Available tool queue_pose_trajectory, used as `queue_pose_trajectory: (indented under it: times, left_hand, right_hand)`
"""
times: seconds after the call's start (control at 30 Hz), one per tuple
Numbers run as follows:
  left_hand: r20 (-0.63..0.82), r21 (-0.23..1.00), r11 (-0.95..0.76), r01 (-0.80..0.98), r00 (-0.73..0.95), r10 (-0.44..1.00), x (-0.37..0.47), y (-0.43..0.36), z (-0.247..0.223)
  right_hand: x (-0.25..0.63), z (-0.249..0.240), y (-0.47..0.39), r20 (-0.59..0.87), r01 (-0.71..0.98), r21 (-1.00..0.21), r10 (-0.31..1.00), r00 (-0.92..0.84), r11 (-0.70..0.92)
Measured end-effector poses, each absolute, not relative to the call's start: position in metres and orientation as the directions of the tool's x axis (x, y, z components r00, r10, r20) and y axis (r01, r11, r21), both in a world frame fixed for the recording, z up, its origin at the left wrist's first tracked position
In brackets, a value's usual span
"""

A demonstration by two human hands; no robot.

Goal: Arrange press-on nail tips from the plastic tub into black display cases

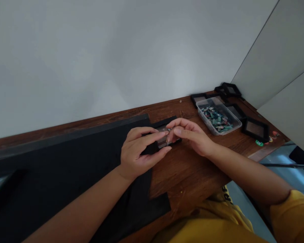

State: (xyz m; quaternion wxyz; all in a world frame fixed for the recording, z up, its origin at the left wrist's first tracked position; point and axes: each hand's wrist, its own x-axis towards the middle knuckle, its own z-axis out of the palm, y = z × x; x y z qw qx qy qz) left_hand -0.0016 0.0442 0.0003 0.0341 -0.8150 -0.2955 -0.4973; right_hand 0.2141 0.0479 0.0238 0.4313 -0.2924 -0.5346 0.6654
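My left hand (142, 148) and my right hand (192, 135) meet over the wooden table. Between their fingertips is a small, clear, shiny piece of plastic (168, 139); its exact kind is too small to tell. The thumb and fingers of my right hand are pinched at its right side. From the left, my other thumb and fingertips close around it. Directly below lies a black-rimmed frame (162, 143) with a see-through middle, partly covered by my fingers.
A clear plastic tub (212, 130) of small green and dark pieces stands to the right. Several black frames (255, 130) lie around it. Black mat (73, 162) covers the left side. Small colourful stickers (259, 143) lie near the right edge. A white wall (91, 60) rises behind.
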Motion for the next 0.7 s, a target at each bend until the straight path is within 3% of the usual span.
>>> queue_pose_trajectory:
  times: [0.13,0.23,0.37,0.47,0.6,0.7]
  left_hand:
    - [0.836,0.222,-0.821,0.526,0.331,0.437,-0.007,0.047,0.004]
    - [0.82,0.138,-0.841,0.523,0.416,0.393,-0.013,0.051,0.007]
    - [0.681,0.034,-0.863,0.505,0.62,0.39,-0.017,0.057,0.004]
    - [0.618,0.024,-0.855,0.519,0.664,0.421,-0.018,0.058,0.001]
    - [0.586,-0.003,-0.832,0.554,0.675,0.448,-0.02,0.058,0.002]
    - [0.55,-0.021,-0.829,0.558,0.699,0.457,-0.024,0.059,0.002]
  right_hand:
    - [0.215,0.025,0.049,0.11,-0.17,-0.984,0.928,-0.356,0.052]
    - [0.22,0.028,0.051,0.284,-0.014,-0.958,0.945,-0.162,0.285]
    - [0.229,0.034,0.053,0.527,0.164,-0.841,0.849,0.042,0.515]
    - [0.238,0.04,0.056,0.628,0.232,-0.772,0.766,0.138,0.591]
    - [0.266,0.05,0.064,0.67,0.458,-0.703,0.722,0.172,0.544]
    - [0.298,0.054,0.075,0.539,0.693,-0.664,0.822,0.185,0.279]
